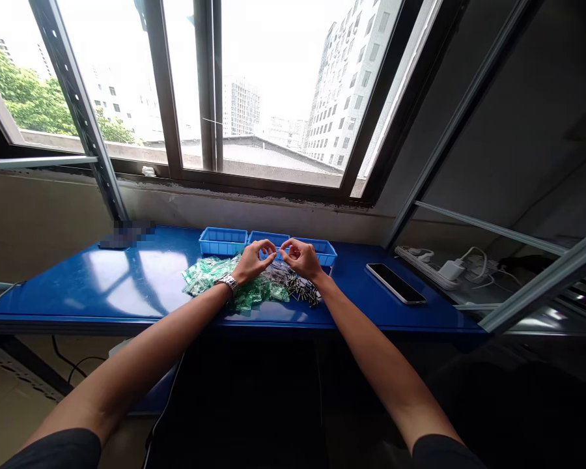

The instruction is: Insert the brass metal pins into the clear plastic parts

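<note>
My left hand (254, 260), with a metal watch (227, 281) at its wrist, is raised over a heap of small green packets (209, 273). Its thumb and fingertips are pinched together. Close beside it, my right hand (300, 256) makes a like pinch, the fingertips of both hands almost meeting. Whatever lies between the fingertips is too small to make out. Below my right hand is a pile of small dark screw-like pieces (303, 290) with pale shafts. Behind the hands stand blue bins, the left bin (223, 246), the middle bin (268, 236) and the right bin (326, 251), partly hidden by my hands.
A phone (395, 283) lies on the right of the blue table (141, 280). Past it, a power strip (427, 267) holds a white charger (452, 270) and cables. Metal shelf posts rise on both sides, with a window behind. A blurred dark object (122, 234) sits at back left.
</note>
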Available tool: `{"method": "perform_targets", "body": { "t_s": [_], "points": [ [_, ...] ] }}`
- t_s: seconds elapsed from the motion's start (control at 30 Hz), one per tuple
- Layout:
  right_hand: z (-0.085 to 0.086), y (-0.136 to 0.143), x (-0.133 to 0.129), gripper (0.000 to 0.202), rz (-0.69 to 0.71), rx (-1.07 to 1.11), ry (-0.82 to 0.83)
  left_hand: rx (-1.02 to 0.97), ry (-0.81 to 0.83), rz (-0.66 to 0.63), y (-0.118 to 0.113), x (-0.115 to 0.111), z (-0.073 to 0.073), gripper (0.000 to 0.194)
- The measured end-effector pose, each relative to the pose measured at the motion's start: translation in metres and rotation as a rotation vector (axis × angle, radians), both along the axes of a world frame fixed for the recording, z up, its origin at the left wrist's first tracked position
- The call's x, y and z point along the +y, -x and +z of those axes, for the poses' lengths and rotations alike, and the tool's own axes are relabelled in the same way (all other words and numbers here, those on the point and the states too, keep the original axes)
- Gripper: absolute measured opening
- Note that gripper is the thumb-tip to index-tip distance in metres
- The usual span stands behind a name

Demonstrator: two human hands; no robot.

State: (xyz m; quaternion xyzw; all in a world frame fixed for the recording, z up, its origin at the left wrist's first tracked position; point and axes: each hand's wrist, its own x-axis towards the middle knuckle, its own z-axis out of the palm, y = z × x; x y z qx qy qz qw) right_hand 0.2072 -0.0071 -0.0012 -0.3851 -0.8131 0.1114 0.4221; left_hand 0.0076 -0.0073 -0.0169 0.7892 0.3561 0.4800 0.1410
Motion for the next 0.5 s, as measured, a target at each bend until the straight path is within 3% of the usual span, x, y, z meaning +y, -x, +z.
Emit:
{"method": "perform_targets", "body": {
  "t_s": [0.2, 0.5],
  "points": [
    [0.0004, 0.0036, -0.0028, 0.027, 0.007, 0.026, 0.02, 0.026, -0.01, -0.046, -0.0004, -0.0008, -0.001, 0.014],
    [-0.0016, -0.0023, 0.0017, 0.026, 0.056, 0.03, 0.052, -0.064, -0.039, -0.005, 0.0007, -0.003, 0.0029, 0.015]
  ]
}}
